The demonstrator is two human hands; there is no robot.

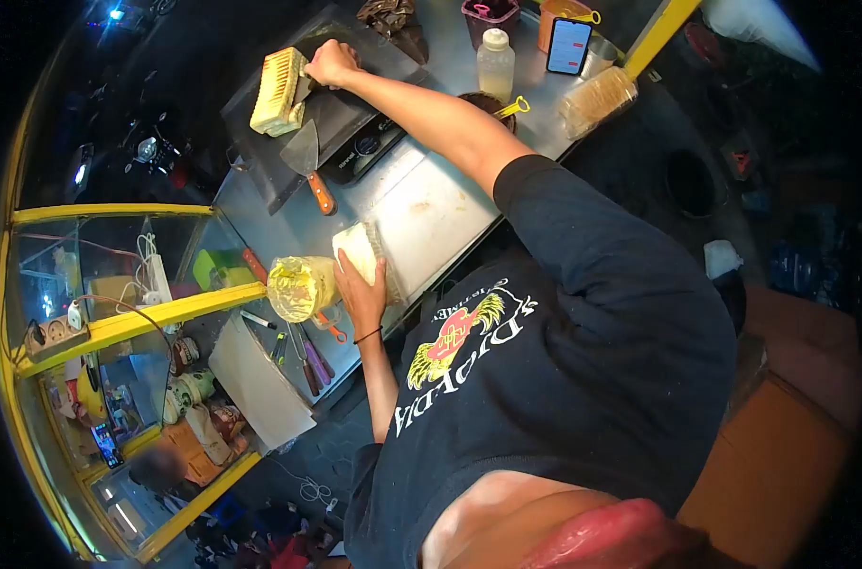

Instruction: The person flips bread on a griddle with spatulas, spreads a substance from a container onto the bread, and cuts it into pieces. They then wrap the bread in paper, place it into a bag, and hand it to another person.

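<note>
My right hand (333, 64) is closed, fingers curled, at the near side of a pale yellow, ridged bread-like block (279, 91) over the dark griddle (350, 104). What its fingers hold is hidden. My left hand (363, 296) grips a piece of white bread (357, 250) at the counter's near edge, thumb and fingers on either side. Beside it stands a tub of yellow spread (301, 287), its rim smeared. A scraper (304, 150) with a wooden handle rests at the griddle's edge, its handle toward me.
A squeeze bottle (494, 68), a propped phone (568, 46) and a bagged loaf (598, 100) stand along the counter's right end. Several knives and tools (307, 358) lie left of the tub. A yellow-framed glass case (118, 213) borders the left side.
</note>
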